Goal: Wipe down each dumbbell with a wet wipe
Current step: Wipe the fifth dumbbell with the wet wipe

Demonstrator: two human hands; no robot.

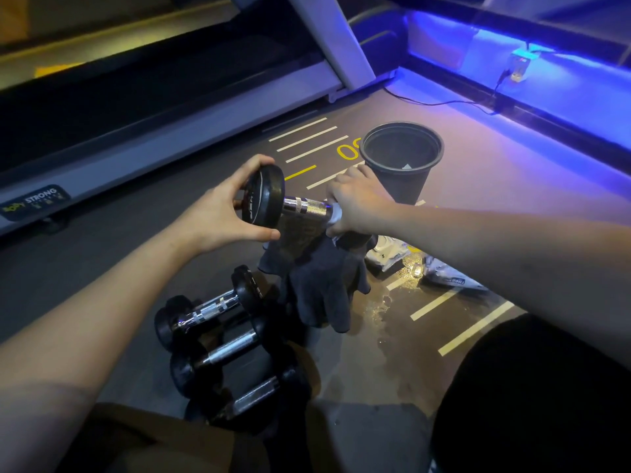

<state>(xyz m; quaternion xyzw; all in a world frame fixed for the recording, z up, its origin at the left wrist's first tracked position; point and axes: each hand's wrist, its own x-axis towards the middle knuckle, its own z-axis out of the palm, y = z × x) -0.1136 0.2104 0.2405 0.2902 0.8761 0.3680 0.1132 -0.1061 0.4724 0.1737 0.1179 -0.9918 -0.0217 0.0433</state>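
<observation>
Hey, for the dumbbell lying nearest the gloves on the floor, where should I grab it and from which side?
Grip the knurled chrome handle of that black-headed dumbbell from above, fingers wrapping across the bar. It lies flat, and the handle sits exposed between the two wider round heads, which probably suits one hand best.

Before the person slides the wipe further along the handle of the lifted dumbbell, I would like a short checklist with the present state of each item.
1. Left hand holds the end weight of the lifted dumbbell firmly: ok.
2. Right hand has the wet wipe wrapped on the handle: ok.
3. Rest of the handle is bare and free for wiping: ok.
4. Far end weight already wiped: cannot tell, the right hand hides it.
5. Bin stands near for the used wipe: ok.
6. Three dumbbells on the floor already wiped: cannot tell.
</observation>
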